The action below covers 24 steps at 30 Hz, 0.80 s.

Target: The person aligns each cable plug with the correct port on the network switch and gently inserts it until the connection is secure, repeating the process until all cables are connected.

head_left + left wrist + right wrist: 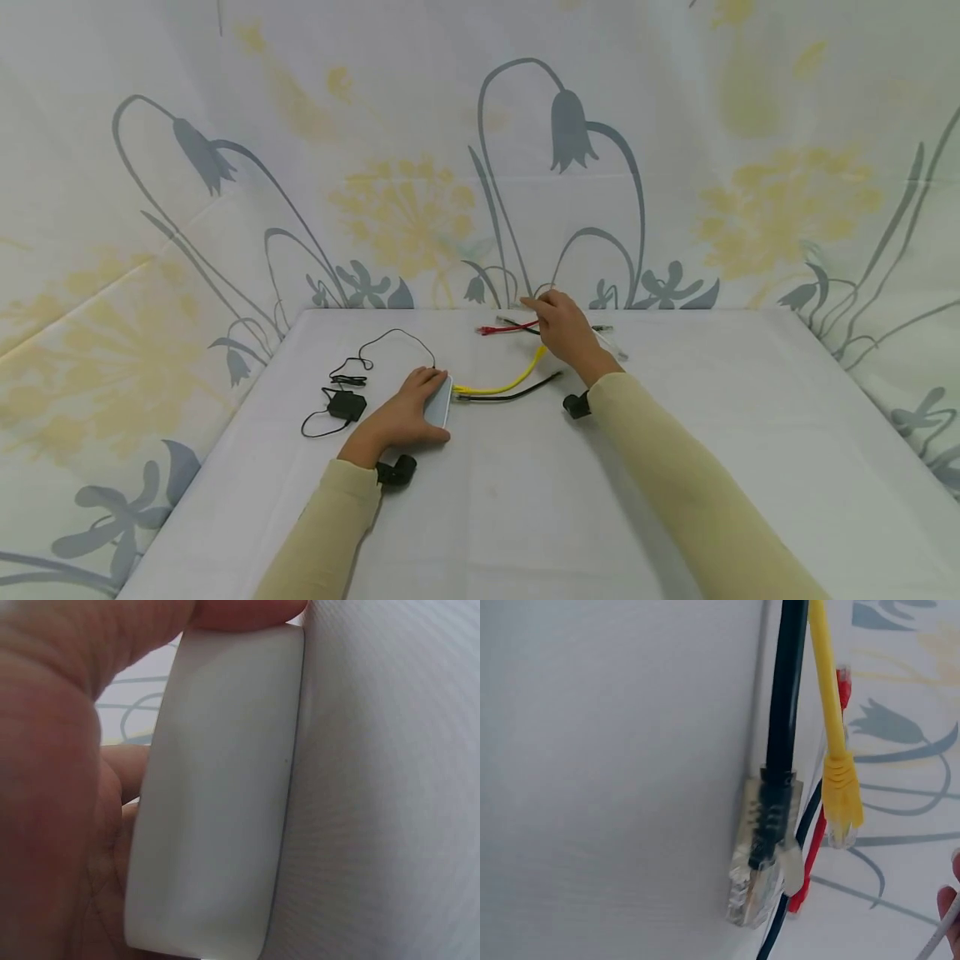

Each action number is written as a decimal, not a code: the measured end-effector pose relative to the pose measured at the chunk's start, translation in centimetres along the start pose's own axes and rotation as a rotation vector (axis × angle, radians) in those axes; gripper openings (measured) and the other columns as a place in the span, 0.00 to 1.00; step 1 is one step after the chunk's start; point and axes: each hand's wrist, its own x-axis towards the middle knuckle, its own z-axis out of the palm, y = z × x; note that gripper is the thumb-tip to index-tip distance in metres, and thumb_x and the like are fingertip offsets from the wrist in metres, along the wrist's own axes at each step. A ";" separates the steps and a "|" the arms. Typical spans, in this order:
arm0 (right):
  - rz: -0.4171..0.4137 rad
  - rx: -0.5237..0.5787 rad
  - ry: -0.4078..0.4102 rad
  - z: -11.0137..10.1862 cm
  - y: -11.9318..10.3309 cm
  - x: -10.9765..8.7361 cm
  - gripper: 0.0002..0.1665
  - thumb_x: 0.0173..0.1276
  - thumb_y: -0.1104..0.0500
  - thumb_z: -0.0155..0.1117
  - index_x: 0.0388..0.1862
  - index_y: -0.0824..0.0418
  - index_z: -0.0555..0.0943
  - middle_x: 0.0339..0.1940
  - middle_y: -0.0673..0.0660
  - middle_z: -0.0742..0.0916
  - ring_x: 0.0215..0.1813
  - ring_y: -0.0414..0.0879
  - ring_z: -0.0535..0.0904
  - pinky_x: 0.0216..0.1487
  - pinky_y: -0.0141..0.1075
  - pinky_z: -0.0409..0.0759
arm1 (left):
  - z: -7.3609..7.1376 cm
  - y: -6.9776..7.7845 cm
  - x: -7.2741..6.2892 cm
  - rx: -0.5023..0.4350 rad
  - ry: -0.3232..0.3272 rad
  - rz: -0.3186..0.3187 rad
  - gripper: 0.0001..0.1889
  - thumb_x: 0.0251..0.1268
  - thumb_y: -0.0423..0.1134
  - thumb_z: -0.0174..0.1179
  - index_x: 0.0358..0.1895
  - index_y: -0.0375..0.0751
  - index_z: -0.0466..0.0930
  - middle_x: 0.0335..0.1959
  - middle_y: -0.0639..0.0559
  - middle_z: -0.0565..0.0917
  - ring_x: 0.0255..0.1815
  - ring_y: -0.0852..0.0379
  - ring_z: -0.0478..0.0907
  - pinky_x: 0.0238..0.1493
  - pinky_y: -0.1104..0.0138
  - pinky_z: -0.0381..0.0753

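On the table a slim white network box (437,408) is gripped by my left hand (401,412), thumb at the near end and fingers over the far end. In the left wrist view its smooth white side (214,795) fills the middle. A yellow network cable (502,388) and a black network cable (510,397) run from its right side. My right hand (566,329) is over the far cables and pinches a white cable (939,926), seen at the right wrist view's edge. The clear plug (757,877) of the black cable hangs free, beside the yellow plug (841,799).
A black power adapter (347,406) lies left of the box, its thin cord (401,331) looping to the box's far end. A red cable (498,330) and another dark cable lie near the table's back edge, against a flower-patterned cloth (420,208). White cloth covers the table (480,517).
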 end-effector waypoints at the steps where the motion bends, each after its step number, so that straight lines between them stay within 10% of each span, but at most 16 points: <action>1: 0.018 0.003 -0.018 -0.1 0.0 -0.1 0.22 0.71 0.71 0.50 0.60 0.60 0.80 0.40 0.62 0.81 0.41 0.54 0.77 0.42 0.42 0.77 | 0.0 0.0 0.0 -0.001 0.001 0.000 0.52 0.46 0.50 0.71 0.77 0.47 0.54 0.78 0.48 0.53 0.80 0.46 0.42 0.72 0.47 0.59; 12: 0.251 0.195 -0.135 -0.7 -0.4 -1.6 0.22 0.74 0.63 0.46 0.60 0.52 0.81 0.42 0.56 0.82 0.36 0.47 0.73 0.39 0.39 0.73 | 0.2 -0.1 0.0 0.003 0.003 -0.003 0.52 0.46 0.50 0.71 0.77 0.47 0.54 0.77 0.48 0.54 0.80 0.46 0.43 0.71 0.47 0.60; 24: 0.277 0.265 -0.111 -1.1 -1.5 -3.1 0.17 0.70 0.53 0.60 0.55 0.53 0.83 0.44 0.55 0.85 0.44 0.50 0.80 0.45 0.44 0.78 | 0.2 -0.2 0.2 0.006 0.006 0.011 0.52 0.45 0.50 0.71 0.77 0.47 0.54 0.77 0.47 0.54 0.80 0.46 0.44 0.72 0.47 0.60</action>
